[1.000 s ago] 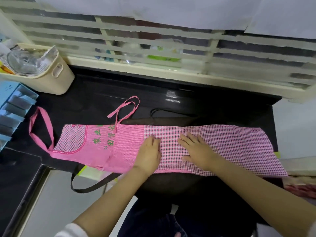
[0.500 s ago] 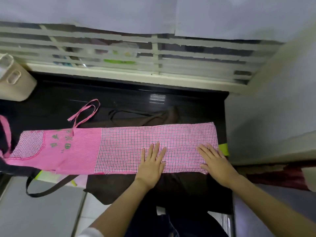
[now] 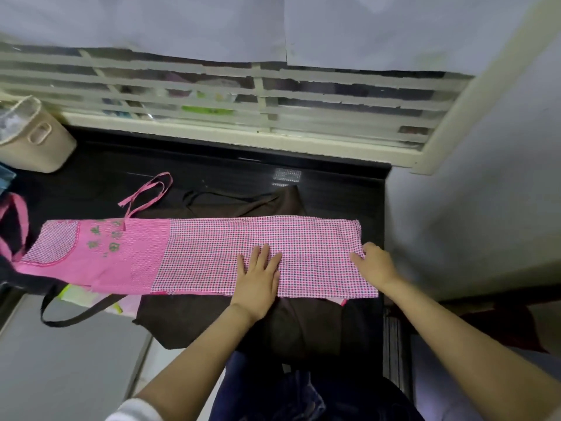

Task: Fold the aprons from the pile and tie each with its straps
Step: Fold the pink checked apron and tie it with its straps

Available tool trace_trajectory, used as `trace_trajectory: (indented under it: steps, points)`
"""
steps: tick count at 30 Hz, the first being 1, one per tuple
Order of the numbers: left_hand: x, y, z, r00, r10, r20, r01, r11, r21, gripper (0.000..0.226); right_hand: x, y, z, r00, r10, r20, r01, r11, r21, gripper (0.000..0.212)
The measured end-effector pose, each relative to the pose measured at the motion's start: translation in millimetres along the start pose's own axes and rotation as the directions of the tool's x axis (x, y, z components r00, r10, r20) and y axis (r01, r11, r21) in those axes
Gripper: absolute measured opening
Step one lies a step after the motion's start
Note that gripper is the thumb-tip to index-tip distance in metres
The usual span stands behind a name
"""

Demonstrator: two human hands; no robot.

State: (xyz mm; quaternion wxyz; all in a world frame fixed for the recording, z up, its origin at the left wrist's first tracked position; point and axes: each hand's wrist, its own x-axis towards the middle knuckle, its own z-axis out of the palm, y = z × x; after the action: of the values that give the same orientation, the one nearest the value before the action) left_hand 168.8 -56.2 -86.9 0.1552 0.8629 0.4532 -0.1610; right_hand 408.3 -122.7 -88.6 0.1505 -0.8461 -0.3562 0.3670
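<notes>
A beige basket stands at the far left, at the back of the black counter, with bare counter between it and the cloth. Below it, a pink neck loop curls off the left end of the pink apron, which lies folded into one long strip running left to right along the counter's front. A black strap hangs off the front edge under that left end. A pink tie strap loops back from the strip's far edge onto open counter. A brown apron lies under the strip, showing behind it and drooping over the counter's front. Bare counter runs from the strip's far edge to the window sill.

The left hand lies flat on the checked part near the near edge, fingers straight and spread, pressing the cloth. The right hand sits on the strip's right end, fingers on the cloth; I cannot tell whether it pinches the edge. That end stops just beside the grey wall, with a narrow band of counter left
</notes>
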Motion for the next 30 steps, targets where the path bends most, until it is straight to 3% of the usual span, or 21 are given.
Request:
trace_trajectory:
  steps: [6, 9, 11, 13, 14, 17, 20, 23, 26, 30]
  points:
    - [-4.0, 32.7, 5.5, 0.997, 0.027, -0.068, -0.025, 0.999, 0.033, 0.051, -0.7, 0.8, -18.2, 0.998, -0.070, -0.011, 0.070, 0.996, 0.059, 0.017]
    - [-4.7, 47.1, 15.0, 0.999, 0.044, -0.024, -0.043, 0.998, 0.051, 0.063, -0.1, 12.2, -31.1, 0.999, -0.021, -0.033, 0.023, 0.998, 0.061, 0.014]
    - [-4.5, 51.1, 22.1, 0.998, 0.056, 0.014, -0.057, 0.995, 0.083, 0.065, -6.3, 16.8, -33.2, 0.991, -0.037, -0.129, 0.035, 0.999, -0.020, 0.011]
    - [-3.7, 51.7, 25.1, 0.998, 0.042, 0.040, -0.046, 0.994, 0.098, 0.056, -15.1, 15.1, -25.8, 0.928, -0.230, -0.294, 0.163, 0.958, -0.237, 0.020]
    - [-3.6, 51.9, 24.9, 0.998, 0.039, 0.043, -0.043, 0.995, 0.095, 0.055, -20.3, 11.1, -18.4, 0.884, -0.358, -0.302, 0.257, 0.910, -0.325, 0.031]
    - [-3.7, 51.0, 23.9, 0.997, 0.052, 0.063, -0.055, 0.997, 0.051, 0.055, -40.0, -4.0, 10.5, 0.836, -0.544, 0.068, 0.504, 0.715, -0.483, 0.054]
    - [-4.4, 45.9, 16.2, 0.993, 0.103, 0.062, -0.103, 0.995, -0.003, 0.055, -46.8, -7.1, 33.0, 0.801, -0.492, 0.340, 0.595, 0.596, -0.539, 0.055]
    - [-11.3, 29.9, 10.4, 0.994, 0.104, 0.018, -0.105, 0.994, 0.028, 0.052, -43.9, -4.8, 37.9, 0.814, -0.431, 0.389, 0.581, 0.581, -0.570, 0.056]
    - [-21.3, -1.3, 8.3, 0.996, -0.075, -0.052, 0.078, 0.996, 0.050, 0.054, -40.4, -3.5, 36.7, 0.817, -0.457, 0.352, 0.571, 0.549, -0.611, 0.056]
    - [-40.1, -46.3, 4.6, 0.972, -0.230, -0.053, 0.230, 0.973, -0.013, 0.058, -38.1, -21.9, 36.3, 0.845, -0.488, 0.219, 0.515, 0.630, -0.582, 0.052]
